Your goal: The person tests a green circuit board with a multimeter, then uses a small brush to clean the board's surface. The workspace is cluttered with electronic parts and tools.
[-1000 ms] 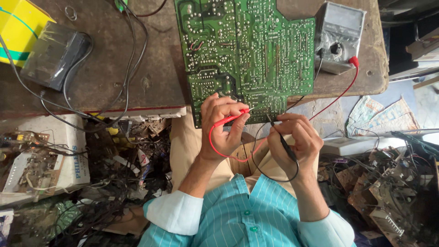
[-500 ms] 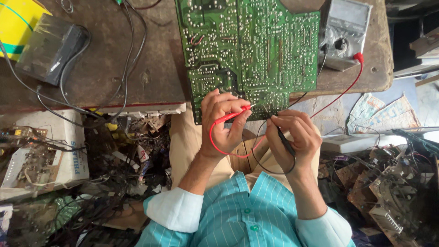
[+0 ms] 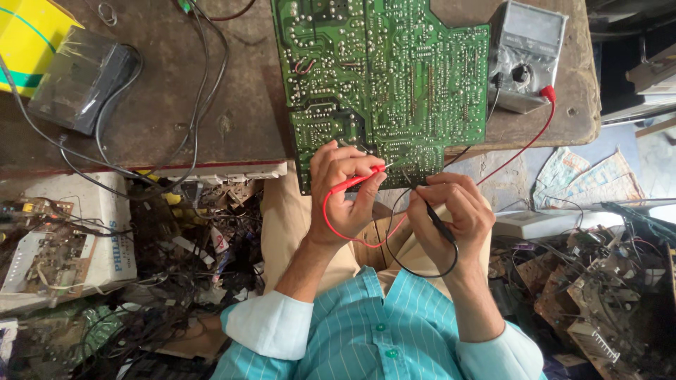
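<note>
Both hands are staying in place: the left hand [image 3: 345,193] is pinching a red probe [image 3: 359,180] and the right hand [image 3: 451,211] a black probe [image 3: 431,211], tips touching the green circuit board [image 3: 384,84] on the bench.

A single camera worn on the person's head looks almost straight down, close over the work. The far part of its view holds the brown wooden table [image 3: 211,119] with the green circuit board [image 3: 380,77], and the near part holds the person's own striped shirt, forearms and lap. Cluttered floor fills the left and right edges; no second view shares the scene.
</note>
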